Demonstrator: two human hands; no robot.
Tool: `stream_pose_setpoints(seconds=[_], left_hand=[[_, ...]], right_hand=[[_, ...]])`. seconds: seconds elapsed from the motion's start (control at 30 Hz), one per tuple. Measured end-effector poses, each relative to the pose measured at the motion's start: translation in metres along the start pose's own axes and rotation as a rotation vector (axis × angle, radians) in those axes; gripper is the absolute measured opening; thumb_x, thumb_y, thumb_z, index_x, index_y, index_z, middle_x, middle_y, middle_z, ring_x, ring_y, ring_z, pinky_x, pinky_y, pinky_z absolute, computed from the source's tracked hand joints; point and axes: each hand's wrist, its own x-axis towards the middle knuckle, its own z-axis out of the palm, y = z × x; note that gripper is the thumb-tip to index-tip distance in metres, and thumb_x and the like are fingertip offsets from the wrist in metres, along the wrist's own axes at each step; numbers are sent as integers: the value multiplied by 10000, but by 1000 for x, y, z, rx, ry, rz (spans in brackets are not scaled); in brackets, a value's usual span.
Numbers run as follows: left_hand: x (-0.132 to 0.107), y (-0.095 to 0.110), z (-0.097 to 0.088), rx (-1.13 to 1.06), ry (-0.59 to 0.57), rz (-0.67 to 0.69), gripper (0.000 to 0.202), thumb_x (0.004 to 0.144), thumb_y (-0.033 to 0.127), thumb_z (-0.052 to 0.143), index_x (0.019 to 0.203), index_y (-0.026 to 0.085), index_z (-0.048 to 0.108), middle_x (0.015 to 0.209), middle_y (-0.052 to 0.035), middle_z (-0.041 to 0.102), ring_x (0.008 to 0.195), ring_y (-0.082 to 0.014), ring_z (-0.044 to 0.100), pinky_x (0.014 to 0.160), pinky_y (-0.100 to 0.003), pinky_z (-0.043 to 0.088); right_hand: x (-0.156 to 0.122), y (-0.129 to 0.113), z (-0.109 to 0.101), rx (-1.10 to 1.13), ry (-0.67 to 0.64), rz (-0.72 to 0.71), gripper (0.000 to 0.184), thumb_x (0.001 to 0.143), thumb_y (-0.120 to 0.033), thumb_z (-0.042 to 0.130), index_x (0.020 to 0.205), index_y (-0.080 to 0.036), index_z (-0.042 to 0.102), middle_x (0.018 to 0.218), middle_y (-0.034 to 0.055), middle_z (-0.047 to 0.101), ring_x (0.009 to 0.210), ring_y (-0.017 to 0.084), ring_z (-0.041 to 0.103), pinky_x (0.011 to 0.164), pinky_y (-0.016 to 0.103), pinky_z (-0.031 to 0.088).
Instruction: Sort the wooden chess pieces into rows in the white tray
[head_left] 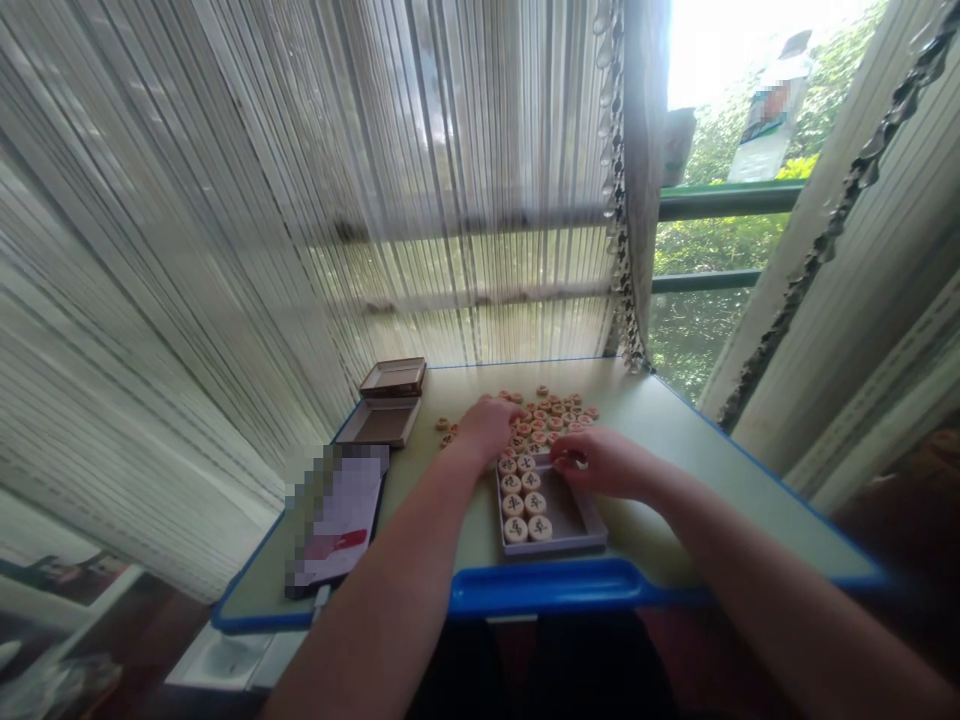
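Loose round Chinese chess pieces (538, 425) are scattered on the table. My left hand (491, 425) reaches in at their left side, its fingers bent down over them; whether it grips one is hidden. Nearer me stands a shallow open box (568, 545), with two columns of chess pieces (523, 505) lying flat along its left side. Over the box's far right corner is my right hand (600, 462), thumb and fingers curled together in a pinch. What lies between those fingertips is too small to make out.
Two shallow box parts, one brown (394, 376) and one grey-brown (381, 420), lie at the table's far left edge. A tablet-like device (345, 520) with a cable rests at left. A blue trough (551, 588) forms the near edge. String curtains (480, 180) hang behind.
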Motion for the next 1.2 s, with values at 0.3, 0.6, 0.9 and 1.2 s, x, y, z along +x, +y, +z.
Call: stream_pose_setpoints(seconds=[0.3,0.6,0.9,1.2], left_hand=[[4,2,4,77,-75,50,255,770,324,502,878,227,711,906,-54,659,914,-206,554,885,-323,424],[8,16,1,142,-124,-39,271,790,373,480,888,217,680,941,-80,644,933,-232,559,810,-342,460],[15,18,3,99,-153,-97,255,793,336,477,897,225,681,950,-76,648,927,-223,567,804,-318,457],[15,17,-3,62,-151,-91,238,757,357,532,841,211,699,909,-75,666,886,-215,583,820,-320,457]], right_hand=[[2,2,0,-40,26,7,169,720,-232,527,786,-219,682,717,25,652,643,139,534,593,235,367],[4,7,-2,-64,86,51,156,726,-278,554,802,-228,680,697,11,647,622,133,527,561,228,345],[9,18,-4,-88,274,202,225,776,-268,478,852,-223,685,810,34,682,657,145,574,584,241,379],[10,39,-6,-151,264,416,256,780,-266,463,902,-237,687,844,43,700,731,184,604,603,263,404]])
